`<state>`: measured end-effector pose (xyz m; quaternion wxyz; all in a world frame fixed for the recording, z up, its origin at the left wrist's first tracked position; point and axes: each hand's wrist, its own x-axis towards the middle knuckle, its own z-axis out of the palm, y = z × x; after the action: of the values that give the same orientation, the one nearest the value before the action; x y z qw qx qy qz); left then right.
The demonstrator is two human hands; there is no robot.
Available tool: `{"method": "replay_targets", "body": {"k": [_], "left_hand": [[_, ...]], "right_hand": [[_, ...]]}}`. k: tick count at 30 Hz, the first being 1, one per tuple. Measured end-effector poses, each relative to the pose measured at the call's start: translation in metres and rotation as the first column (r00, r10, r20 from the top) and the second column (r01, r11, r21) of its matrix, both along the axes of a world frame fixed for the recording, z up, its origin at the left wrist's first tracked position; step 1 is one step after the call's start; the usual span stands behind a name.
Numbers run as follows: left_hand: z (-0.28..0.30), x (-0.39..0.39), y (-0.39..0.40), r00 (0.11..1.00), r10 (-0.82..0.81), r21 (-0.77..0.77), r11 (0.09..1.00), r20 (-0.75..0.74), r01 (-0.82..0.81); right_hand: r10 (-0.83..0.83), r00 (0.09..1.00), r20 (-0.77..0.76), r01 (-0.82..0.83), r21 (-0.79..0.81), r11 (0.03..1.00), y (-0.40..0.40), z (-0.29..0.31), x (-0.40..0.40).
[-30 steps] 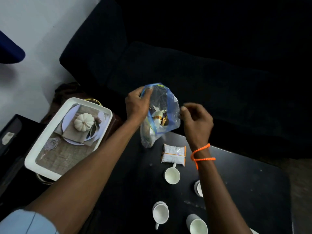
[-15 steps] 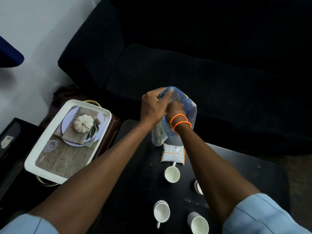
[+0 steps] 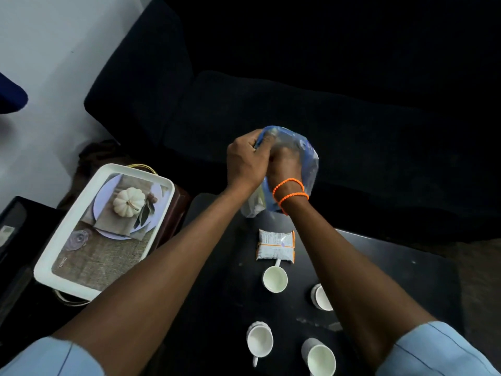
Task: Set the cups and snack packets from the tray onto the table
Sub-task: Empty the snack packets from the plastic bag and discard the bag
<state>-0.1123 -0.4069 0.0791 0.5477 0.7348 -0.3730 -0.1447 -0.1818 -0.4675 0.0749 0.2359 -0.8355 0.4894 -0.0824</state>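
The clear plastic bag (image 3: 303, 158) with a blue rim is held up above the far edge of the dark surface (image 3: 393, 267); the left hand (image 3: 244, 161) pinches its mouth, fingers curled round the rim, while the right hand (image 3: 283, 165) is plunged inside it to the wrist, so whether it has closed on anything cannot be told. Below lies one snack packet (image 3: 275, 245) flat on the surface, just beyond a white cup (image 3: 274, 279); three more cups (image 3: 259, 341) stand nearer. The white tray (image 3: 62, 264), off to the left, carries nothing loose. To do this step well, I judge the left hand should keep the mouth wide and steady so the right can draw a packet out cleanly and set it beside the first. The bag's contents are hazy behind the plastic, and one cup is partly masked by the right forearm.
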Motion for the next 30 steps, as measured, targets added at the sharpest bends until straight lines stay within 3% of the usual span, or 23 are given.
{"method": "replay_targets", "body": {"k": [1, 5, 8, 11, 13, 16, 19, 21, 22, 24, 27, 28, 30], "left_hand": [[0.003, 0.003, 0.0, 0.999, 0.031, 0.021, 0.999, -0.03, -0.03], [0.01, 0.017, 0.001, 0.979, 0.19, 0.04, 0.981, -0.079, -0.187], [0.013, 0.028, 0.0, 0.964, 0.254, 0.046, 0.967, -0.08, -0.251], [0.016, 0.035, 0.002, 0.955, 0.27, 0.068, 0.962, -0.126, -0.263], [0.014, 0.036, 0.001, 0.954, 0.254, 0.059, 0.967, -0.157, -0.248], [0.011, 0.03, 0.003, 0.959, 0.204, 0.037, 0.979, -0.195, -0.201], [0.007, 0.022, 0.005, 0.974, 0.153, 0.026, 0.988, -0.169, -0.15], [0.004, 0.018, 0.006, 0.979, 0.139, 0.03, 0.99, -0.147, -0.136], [0.002, 0.016, 0.006, 0.981, 0.138, 0.036, 0.99, -0.14, -0.134], [-0.001, 0.013, 0.007, 0.984, 0.137, 0.052, 0.99, -0.117, -0.132], [-0.005, 0.002, 0.006, 0.989, 0.1, 0.052, 0.994, -0.107, -0.095], [-0.005, -0.003, 0.006, 0.993, 0.076, 0.048, 0.996, -0.095, -0.072], [-0.002, -0.015, 0.005, 0.998, 0.021, 0.034, 0.999, -0.055, -0.019]], "right_hand": [[-0.019, 0.999, 0.027, 0.02, -0.053, 0.998, 0.001, 0.007, -0.001], [-0.01, 0.906, 0.423, 0.094, -0.178, 0.979, 0.012, 0.047, -0.032], [-0.164, 0.779, 0.605, 0.276, -0.097, 0.956, 0.022, 0.064, -0.087], [-0.391, 0.667, 0.635, 0.458, 0.065, 0.887, 0.028, 0.046, -0.152], [-0.535, 0.618, 0.577, 0.531, 0.196, 0.825, 0.029, 0.015, -0.182], [-0.645, 0.667, 0.373, 0.524, 0.38, 0.762, 0.032, -0.047, -0.205], [-0.572, 0.82, 0.004, 0.495, 0.496, 0.713, 0.034, -0.092, -0.22], [-0.551, 0.826, -0.117, 0.547, 0.401, 0.735, 0.031, -0.096, -0.222], [-0.587, 0.806, -0.071, 0.575, 0.325, 0.751, 0.028, -0.088, -0.218], [-0.605, 0.775, 0.184, 0.576, 0.188, 0.795, 0.024, -0.061, -0.198], [-0.356, 0.759, 0.545, 0.416, 0.015, 0.909, 0.023, -0.013, -0.151], [-0.248, 0.766, 0.593, 0.309, -0.002, 0.951, 0.023, 0.0, -0.133], [-0.088, 0.835, 0.542, 0.078, 0.042, 0.996, 0.018, 0.014, -0.099]]}}
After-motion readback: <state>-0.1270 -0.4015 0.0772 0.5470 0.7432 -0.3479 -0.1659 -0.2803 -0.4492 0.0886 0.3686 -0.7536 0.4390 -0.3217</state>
